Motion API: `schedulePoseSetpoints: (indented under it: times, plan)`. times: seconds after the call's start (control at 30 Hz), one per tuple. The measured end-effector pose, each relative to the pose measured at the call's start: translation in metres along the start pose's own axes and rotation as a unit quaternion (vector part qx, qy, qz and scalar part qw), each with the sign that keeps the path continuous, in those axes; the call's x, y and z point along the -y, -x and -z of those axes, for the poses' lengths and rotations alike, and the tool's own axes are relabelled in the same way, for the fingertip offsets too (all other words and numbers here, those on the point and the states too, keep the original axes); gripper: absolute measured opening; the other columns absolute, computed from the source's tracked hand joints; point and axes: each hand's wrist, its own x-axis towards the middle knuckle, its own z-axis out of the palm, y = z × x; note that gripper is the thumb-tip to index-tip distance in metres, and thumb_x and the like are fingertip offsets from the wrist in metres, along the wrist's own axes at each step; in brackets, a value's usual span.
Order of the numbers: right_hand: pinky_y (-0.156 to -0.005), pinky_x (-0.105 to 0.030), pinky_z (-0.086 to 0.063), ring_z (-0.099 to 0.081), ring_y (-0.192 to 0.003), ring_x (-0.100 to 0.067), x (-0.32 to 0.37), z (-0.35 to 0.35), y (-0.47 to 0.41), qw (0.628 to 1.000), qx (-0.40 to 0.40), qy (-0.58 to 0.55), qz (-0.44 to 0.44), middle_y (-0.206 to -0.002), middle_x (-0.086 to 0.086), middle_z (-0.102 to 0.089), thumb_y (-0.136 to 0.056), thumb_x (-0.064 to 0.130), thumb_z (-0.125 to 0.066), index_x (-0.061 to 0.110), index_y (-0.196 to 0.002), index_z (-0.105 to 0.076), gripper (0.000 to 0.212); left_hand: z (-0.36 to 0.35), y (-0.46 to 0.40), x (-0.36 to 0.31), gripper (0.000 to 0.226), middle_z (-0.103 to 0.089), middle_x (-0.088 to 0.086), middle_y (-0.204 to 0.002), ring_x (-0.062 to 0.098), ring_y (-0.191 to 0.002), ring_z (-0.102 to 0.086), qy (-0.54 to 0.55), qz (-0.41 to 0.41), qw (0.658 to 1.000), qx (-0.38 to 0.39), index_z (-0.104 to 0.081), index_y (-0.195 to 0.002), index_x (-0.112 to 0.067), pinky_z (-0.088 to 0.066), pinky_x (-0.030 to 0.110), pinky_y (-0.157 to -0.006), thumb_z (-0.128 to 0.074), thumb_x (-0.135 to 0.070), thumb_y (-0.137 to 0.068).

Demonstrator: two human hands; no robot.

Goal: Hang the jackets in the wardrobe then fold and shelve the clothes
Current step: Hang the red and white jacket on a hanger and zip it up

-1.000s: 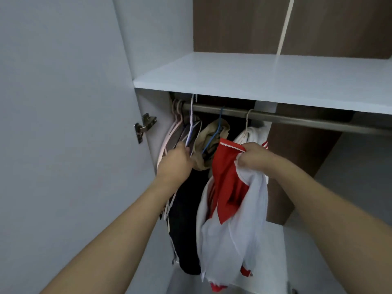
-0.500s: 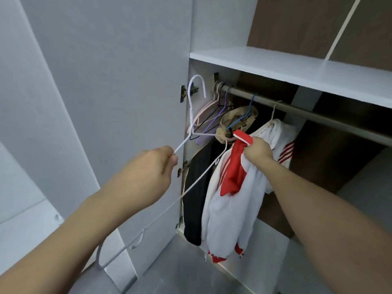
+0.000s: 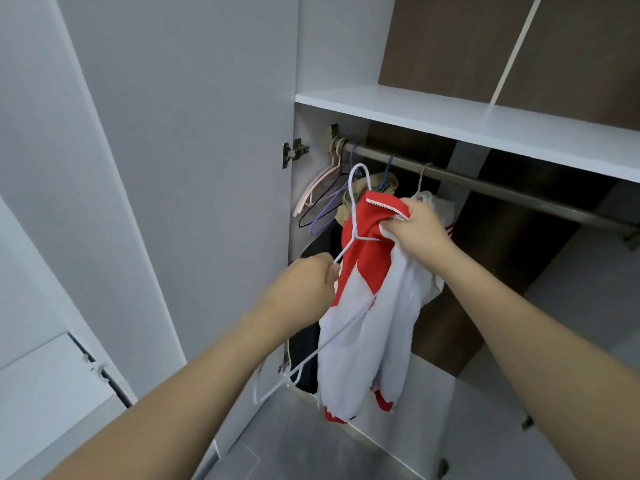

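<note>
A person stands at an open white wardrobe (image 3: 346, 57), seen from their own head, both bare arms reaching forward. The right hand (image 3: 417, 226) is clenched around the collar of a red and white zip-up jacket (image 3: 367, 306), holding it up just in front of the dark metal hanging rail (image 3: 485, 181) so that its body and sleeves dangle toward the wardrobe floor. The left hand (image 3: 304, 285) grips one sloping arm of a thin white wire hanger (image 3: 354, 216) — its hook rises beside the red collar, its other end trails down to the near left. The hanger is not yet inside the jacket. On the far left of the rail hang empty pink and purple hangers (image 3: 322, 195) and a tan garment (image 3: 349, 199). The likely trouble from here: the wire tip could snag the loose fabric or miss the shoulder, and the jacket — held only at the collar — could slip off once released.
</note>
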Motion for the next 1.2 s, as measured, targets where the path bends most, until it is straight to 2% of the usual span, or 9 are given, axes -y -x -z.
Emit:
schedulePoseSetpoints:
  times: [0.1,0.23,0.33,0.43,0.53,0.77,0.93,1.07,1.2]
  plan:
    - [-0.07,-0.007,-0.047,-0.064,-0.085,0.005,0.006,0.013,0.028,0.998,0.002,0.005,0.067,-0.08,0.021,-0.069,-0.086,0.016,-0.07,0.039,-0.083,-0.066,0.023,-0.019,-0.007,0.02,0.033,-0.062,0.012,-0.078,0.037,-0.078,-0.059,0.029,-0.039,0.998,-0.05,-0.053,-0.099,-0.004,-0.048,0.048,-0.072,-0.034,-0.029,-0.106]
    - [-0.1,-0.021,-0.029,-0.033,-0.115,-0.008,0.009,0.029,0.034,0.964,0.025,0.202,0.17,-0.118,0.01,-0.047,-0.08,0.017,-0.076,0.021,-0.081,-0.071,0.006,-0.011,-0.011,0.022,0.032,-0.052,-0.007,-0.064,0.022,-0.065,-0.053,0.089,-0.178,0.974,-0.107,-0.051,-0.086,-0.018,-0.045,0.039,-0.063,-0.033,-0.041,-0.101]
    - [-0.099,-0.028,-0.034,-0.045,-0.108,-0.011,0.026,0.042,0.021,0.944,0.05,0.26,0.196,-0.107,0.009,-0.056,-0.079,0.016,-0.073,0.016,-0.082,-0.071,0.004,-0.007,-0.018,0.014,0.029,-0.055,-0.012,-0.066,0.007,-0.063,-0.052,0.094,-0.225,0.963,-0.115,-0.05,-0.082,-0.027,-0.042,0.029,-0.062,-0.033,-0.045,-0.099]
    - [-0.073,-0.039,-0.045,-0.053,-0.076,-0.02,0.042,0.055,0.012,0.944,0.067,0.251,0.205,-0.072,0.002,-0.053,-0.076,0.006,-0.065,0.017,-0.063,-0.052,0.02,-0.008,-0.021,0.011,0.034,-0.051,-0.011,-0.061,0.008,-0.056,-0.046,0.327,-0.143,0.934,-0.005,-0.057,-0.082,-0.017,-0.038,0.02,-0.054,-0.038,-0.037,-0.102]
    - [-0.069,-0.043,-0.044,-0.051,-0.073,-0.028,0.041,0.065,0.011,0.95,-0.012,0.23,0.211,-0.067,-0.008,-0.052,-0.074,-0.002,-0.061,0.005,-0.062,-0.05,0.018,-0.006,-0.031,0.022,0.026,-0.065,0.0,-0.085,0.014,-0.078,-0.058,0.514,0.033,0.851,0.106,-0.065,-0.1,-0.019,-0.044,0.026,-0.072,-0.053,-0.041,-0.094]
    - [-0.061,-0.041,-0.04,-0.049,-0.067,-0.035,0.045,0.095,0.015,0.943,-0.087,0.189,0.261,-0.066,-0.022,-0.05,-0.065,0.009,-0.052,-0.007,-0.062,-0.045,0.018,-0.065,-0.026,0.026,0.062,-0.066,-0.012,-0.126,0.011,-0.119,-0.059,0.391,0.101,0.85,0.338,-0.056,-0.132,-0.029,-0.039,0.035,-0.099,-0.078,-0.045,-0.076]
    - [-0.06,-0.036,-0.038,-0.048,-0.063,-0.031,0.036,0.117,0.021,0.933,-0.089,0.218,0.273,-0.064,-0.02,-0.052,-0.064,0.01,-0.05,-0.006,-0.062,-0.047,0.016,-0.096,-0.028,0.023,0.023,-0.073,0.001,-0.113,0.015,-0.1,-0.07,0.36,0.082,0.886,0.282,-0.066,-0.119,-0.019,-0.056,0.034,-0.088,-0.06,-0.025,-0.098]
    - [-0.056,-0.029,-0.026,-0.04,-0.056,-0.018,0.013,0.139,0.031,0.922,-0.078,0.265,0.272,-0.056,-0.001,-0.041,-0.065,0.027,-0.045,0.014,-0.054,-0.038,0.018,-0.077,-0.045,0.03,0.017,-0.073,0.011,-0.089,0.016,-0.063,-0.071,0.464,0.152,0.864,0.122,-0.061,-0.114,-0.013,-0.059,0.03,-0.059,-0.048,-0.015,-0.104]
    - [-0.066,-0.032,-0.028,-0.05,-0.062,-0.03,-0.021,0.144,0.034,0.877,-0.047,0.403,0.258,-0.058,-0.004,-0.051,-0.067,0.041,-0.035,0.021,-0.056,-0.043,0.024,-0.02,-0.078,0.025,0.023,-0.071,0.011,-0.077,0.021,-0.06,-0.068,0.467,0.204,0.86,0.042,-0.058,-0.12,-0.008,-0.059,0.033,-0.058,-0.041,-0.012,-0.105]
